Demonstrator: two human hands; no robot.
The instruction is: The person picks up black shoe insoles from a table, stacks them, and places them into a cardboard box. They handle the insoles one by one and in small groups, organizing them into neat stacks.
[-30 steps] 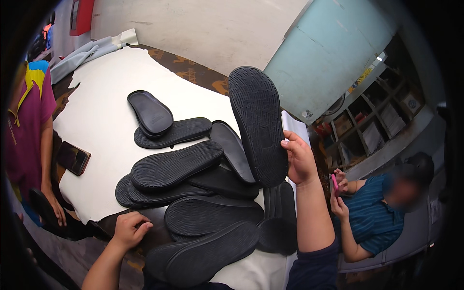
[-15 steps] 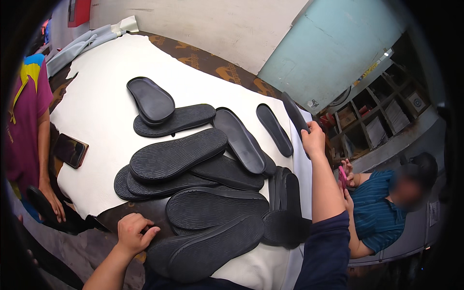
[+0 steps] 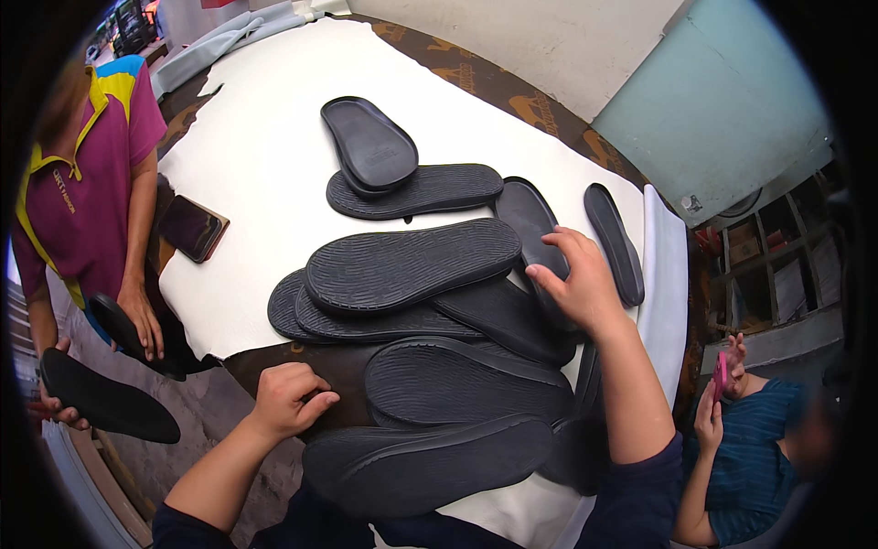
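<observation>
Several black shoe soles lie in a loose pile on the white leather sheet [image 3: 265, 101]. My right hand [image 3: 585, 284] hangs over a smooth-faced black sole [image 3: 526, 206], fingers apart and holding nothing; whether it touches the sole I cannot tell. Just left of it lies a ridged sole [image 3: 416, 265], resting on others. My left hand [image 3: 291, 400] is curled closed with nothing visible in it, beside another ridged sole [image 3: 466, 380]. Nearest my body is a large sole [image 3: 425, 467]. A narrow sole [image 3: 615, 242] lies apart on the right.
At the left a person in a purple shirt [image 3: 91, 201] holds black soles, one of them a dark sole [image 3: 110, 398]. A phone [image 3: 194, 229] lies at the sheet's left edge. On the right, another person holds a pink phone [image 3: 720, 373] near shelving [image 3: 777, 247].
My right hand has let go of the sole it held at the right and moved left over the pile. My left hand stays curled. The view has shifted, showing more of the person at left.
</observation>
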